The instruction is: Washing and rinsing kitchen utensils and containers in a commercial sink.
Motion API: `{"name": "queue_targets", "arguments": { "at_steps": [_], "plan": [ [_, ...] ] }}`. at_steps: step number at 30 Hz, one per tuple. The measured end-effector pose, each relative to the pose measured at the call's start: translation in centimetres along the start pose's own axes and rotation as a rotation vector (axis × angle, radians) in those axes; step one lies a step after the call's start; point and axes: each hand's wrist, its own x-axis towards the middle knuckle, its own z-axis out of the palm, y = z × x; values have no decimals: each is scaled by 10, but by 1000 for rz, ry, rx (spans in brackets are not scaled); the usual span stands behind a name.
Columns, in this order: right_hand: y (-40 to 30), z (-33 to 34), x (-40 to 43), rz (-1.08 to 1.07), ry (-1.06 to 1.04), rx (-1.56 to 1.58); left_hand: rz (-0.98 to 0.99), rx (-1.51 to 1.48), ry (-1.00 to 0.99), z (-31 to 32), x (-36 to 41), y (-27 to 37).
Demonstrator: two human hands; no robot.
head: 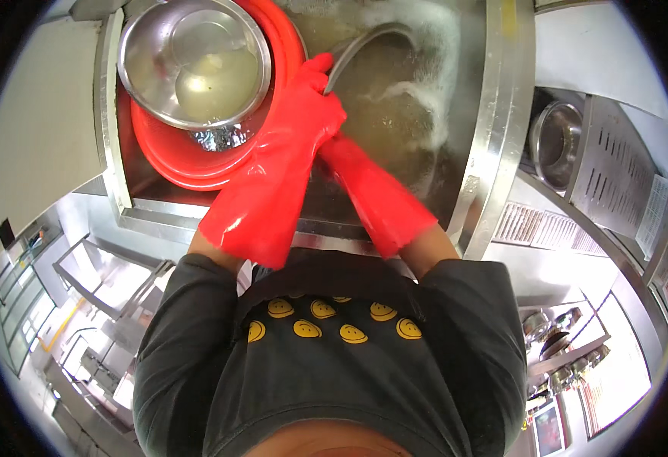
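Observation:
Both my hands wear long red rubber gloves over a steel sink basin of cloudy water. My left hand [311,108] grips the rim of a round metal vessel [359,47] that stands tilted and partly under the water. Beneath and beside it is my right hand [331,148]; its fingers are hidden behind the left glove and the murky water, so its hold cannot be told. Left of my hands, a stainless steel bowl [151,68] with some cloudy liquid rests over a red plastic tub [197,165] that holds water. Foam [419,97] floats on the water at the right.
The sink's steel edge [491,131] runs along the right, and its front edge [334,243] lies close to my body. A pale board or panel [45,120] is at the left. Another steel bowl [556,145] sits beside a slotted metal panel [613,165] at the right.

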Motion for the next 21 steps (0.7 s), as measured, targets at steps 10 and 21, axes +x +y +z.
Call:
{"name": "queue_targets", "arguments": {
  "at_steps": [10, 21],
  "plan": [
    [-115, -5, -15, -518, 273, -667, -425, -330, -67, -128, -56, 126],
    [-159, 79, 20, -579, 346, -1179, -399, -914, 321, -180, -109, 17]
  ]
}}
